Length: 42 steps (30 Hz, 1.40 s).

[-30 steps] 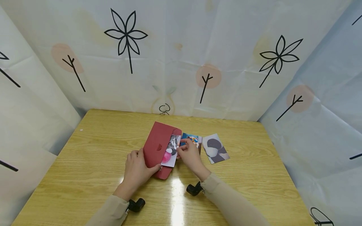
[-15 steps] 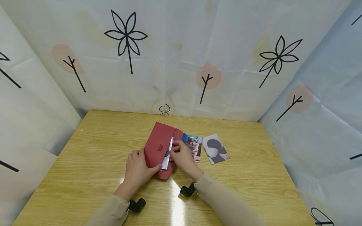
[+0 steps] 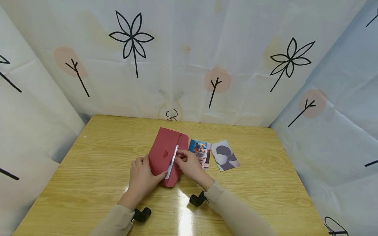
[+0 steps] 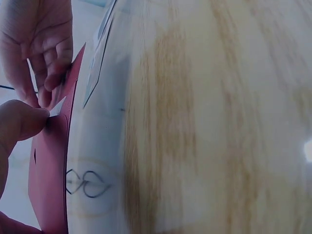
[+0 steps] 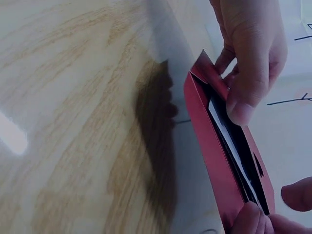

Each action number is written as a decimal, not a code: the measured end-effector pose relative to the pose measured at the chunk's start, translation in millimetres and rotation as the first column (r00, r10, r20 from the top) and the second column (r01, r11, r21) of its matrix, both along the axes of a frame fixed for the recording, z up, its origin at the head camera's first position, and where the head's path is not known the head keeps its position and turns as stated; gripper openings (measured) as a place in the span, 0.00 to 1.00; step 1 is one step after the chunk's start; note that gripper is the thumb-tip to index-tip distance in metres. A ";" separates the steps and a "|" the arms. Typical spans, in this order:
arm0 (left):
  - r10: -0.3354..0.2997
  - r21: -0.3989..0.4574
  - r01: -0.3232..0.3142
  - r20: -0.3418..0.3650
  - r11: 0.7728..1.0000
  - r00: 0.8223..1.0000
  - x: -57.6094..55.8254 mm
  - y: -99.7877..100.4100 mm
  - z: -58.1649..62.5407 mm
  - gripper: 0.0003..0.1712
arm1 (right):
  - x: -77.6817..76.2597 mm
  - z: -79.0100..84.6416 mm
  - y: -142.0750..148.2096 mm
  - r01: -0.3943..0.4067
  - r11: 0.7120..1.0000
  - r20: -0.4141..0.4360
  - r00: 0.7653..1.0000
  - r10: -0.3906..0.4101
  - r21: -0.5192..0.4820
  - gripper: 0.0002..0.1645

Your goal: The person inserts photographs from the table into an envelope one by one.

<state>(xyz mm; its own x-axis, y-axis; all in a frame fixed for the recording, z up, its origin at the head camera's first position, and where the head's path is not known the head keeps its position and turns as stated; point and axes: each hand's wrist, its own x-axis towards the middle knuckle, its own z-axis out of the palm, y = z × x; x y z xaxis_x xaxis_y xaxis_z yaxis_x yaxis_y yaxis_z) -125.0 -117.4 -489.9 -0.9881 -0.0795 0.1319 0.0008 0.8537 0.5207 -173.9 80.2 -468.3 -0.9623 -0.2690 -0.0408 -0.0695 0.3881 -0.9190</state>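
A red paper envelope is tilted up off the table, its flap folded out to the right. My left hand grips its lower left side, thumb at the pocket mouth; the left thumb also shows in the right wrist view. A photo sits mostly inside the pocket, only a narrow white strip out. My right hand pinches at that strip with curled fingers. Inside the gaping pocket, the photo's white edge runs lengthwise. The rest of the photo is hidden.
Right of the envelope lie a photo of a hamster in sunglasses, partly behind my right hand, and a grey and white photo. The wooden table meets a patterned cloth backdrop.
My right hand has moved left, sliding the photo deeper into the envelope; its pink and grey picture is now mostly hidden. The left hand keeps its hold. The hamster photo is more exposed.
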 end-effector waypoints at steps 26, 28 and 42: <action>0.005 -0.006 -0.005 -0.032 1.000 0.999 1.7 -4.3 -2.1 0.58 | -16.3 3.0 127.2 0.273 0.926 -0.040 0.961 -0.272 0.260 0.48; 0.005 -0.006 -0.005 -0.032 1.000 0.999 1.7 -4.5 -2.2 0.58 | -17.1 2.5 135.0 0.288 0.917 -0.039 0.957 -0.288 0.277 0.48; 0.007 0.002 -0.007 -0.010 1.000 1.000 1.5 -4.9 0.0 0.57 | -22.3 -6.1 165.1 0.327 0.834 -0.034 0.937 -0.349 0.446 0.53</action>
